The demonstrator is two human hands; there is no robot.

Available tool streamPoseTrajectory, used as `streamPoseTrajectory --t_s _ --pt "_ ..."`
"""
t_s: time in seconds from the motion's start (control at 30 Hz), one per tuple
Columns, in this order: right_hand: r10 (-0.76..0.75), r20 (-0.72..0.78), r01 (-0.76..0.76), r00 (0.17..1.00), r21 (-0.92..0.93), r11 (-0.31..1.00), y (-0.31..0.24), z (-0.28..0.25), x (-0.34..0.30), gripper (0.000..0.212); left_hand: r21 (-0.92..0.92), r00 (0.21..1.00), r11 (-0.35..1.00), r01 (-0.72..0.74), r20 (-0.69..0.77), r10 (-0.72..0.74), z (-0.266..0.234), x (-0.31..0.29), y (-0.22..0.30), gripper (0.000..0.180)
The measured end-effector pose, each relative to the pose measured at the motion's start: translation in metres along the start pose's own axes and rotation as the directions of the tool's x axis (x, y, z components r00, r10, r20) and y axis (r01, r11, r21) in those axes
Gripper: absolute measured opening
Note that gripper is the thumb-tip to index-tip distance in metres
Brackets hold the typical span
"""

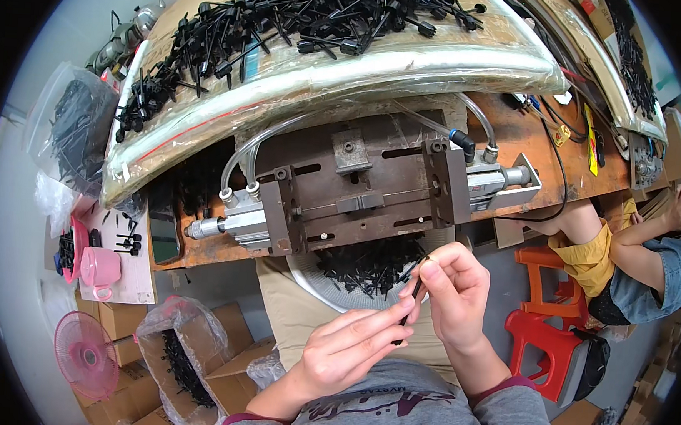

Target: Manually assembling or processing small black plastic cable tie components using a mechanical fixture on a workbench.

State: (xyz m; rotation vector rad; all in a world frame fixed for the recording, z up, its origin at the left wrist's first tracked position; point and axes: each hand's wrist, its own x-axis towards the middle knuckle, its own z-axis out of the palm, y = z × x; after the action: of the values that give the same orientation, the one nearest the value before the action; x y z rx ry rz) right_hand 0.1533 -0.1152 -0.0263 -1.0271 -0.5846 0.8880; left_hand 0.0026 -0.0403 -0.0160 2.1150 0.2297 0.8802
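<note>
A slim black rod-shaped part [413,302] slants between my hands, above my lap. My right hand [459,299] pinches its upper end between thumb and forefinger. Lower down, the fingers of my left hand [349,350] close round the same rod, and its dark lower tip shows below them. Just beyond my hands, a white basket [303,281] in my lap holds a heap of black parts [364,268]. Above the basket stands a brown metal fixture [358,175] with a small block at its centre and a silver air cylinder [243,224] on its left side.
A wrapped board [324,77] at the far side carries a large pile of black rod parts [312,19]. Clear hoses [244,150] run to the fixture. At left are a pink cup [100,268], a pink fan [87,353] and a lined box [186,358]. Another person sits right, near red stools [538,342].
</note>
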Motion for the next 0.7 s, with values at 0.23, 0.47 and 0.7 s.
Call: streamPoseTrajectory --t_s 0.23,0.47,0.7 --pt "0.004 -0.003 -0.004 1.0 0.001 1.0 0.0009 -0.0009 0.0002 0.013 0.023 1.0 1.0 0.0 0.007 0.0 0.0006 -0.0003 -0.001 0.029" --pt "0.024 0.008 -0.024 1.0 0.02 1.0 0.0003 -0.0035 -0.0001 0.015 0.032 0.998 0.999 -0.041 0.04 0.04 -0.0001 0.0013 -0.0013 0.027" --pt "0.072 0.007 -0.073 0.997 0.11 0.991 0.0023 -0.0089 0.0018 0.019 0.056 0.997 0.997 -0.058 0.048 0.055 0.0012 0.0059 -0.0014 0.03"
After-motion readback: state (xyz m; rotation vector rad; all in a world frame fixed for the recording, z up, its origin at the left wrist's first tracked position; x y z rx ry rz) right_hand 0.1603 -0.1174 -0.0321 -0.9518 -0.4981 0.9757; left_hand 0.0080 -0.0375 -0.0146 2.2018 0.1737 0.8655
